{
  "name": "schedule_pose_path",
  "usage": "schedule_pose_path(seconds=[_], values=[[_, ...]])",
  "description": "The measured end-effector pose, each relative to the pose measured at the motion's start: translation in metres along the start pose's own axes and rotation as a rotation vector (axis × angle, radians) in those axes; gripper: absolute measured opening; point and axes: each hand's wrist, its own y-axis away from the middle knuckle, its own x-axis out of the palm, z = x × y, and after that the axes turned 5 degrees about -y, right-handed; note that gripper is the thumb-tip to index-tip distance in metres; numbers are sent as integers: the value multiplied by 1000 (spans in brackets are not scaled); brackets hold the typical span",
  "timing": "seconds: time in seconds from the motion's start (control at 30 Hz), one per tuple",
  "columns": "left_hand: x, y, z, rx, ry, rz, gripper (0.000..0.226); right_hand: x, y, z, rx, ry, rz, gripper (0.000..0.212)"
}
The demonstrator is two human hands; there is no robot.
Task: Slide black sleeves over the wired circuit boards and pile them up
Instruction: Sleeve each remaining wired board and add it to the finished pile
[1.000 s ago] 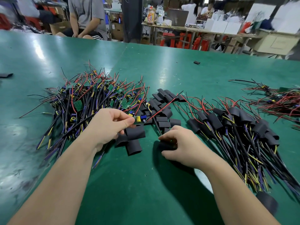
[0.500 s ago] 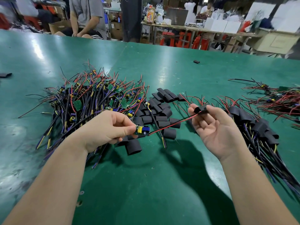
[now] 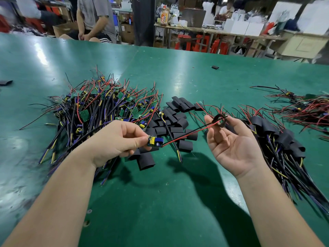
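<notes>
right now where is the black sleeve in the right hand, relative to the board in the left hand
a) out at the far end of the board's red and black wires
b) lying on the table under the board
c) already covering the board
a: the right hand pinches the black sleeve at the far end of the red and black wires, while the circuit board sits bare in the left hand.

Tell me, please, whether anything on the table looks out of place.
Two black sleeves lie apart from the sleeve heap: a far sleeve mid-table, and a left sleeve at the table edge.
</notes>
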Motion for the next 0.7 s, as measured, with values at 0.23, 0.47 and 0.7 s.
schedule_pose_path(seconds=[0.23, 0.47, 0.7], values=[[-1, 0, 1, -18, -10, -3, 11, 1, 2, -3, 54, -1, 13, 27], [-2, -1, 4, -39, -57, -50, 13, 3, 6, -3, 67, -7, 37, 48], [1, -2, 3, -59, -140, -76, 15, 4, 3, -10, -72, 212, 76, 25]])
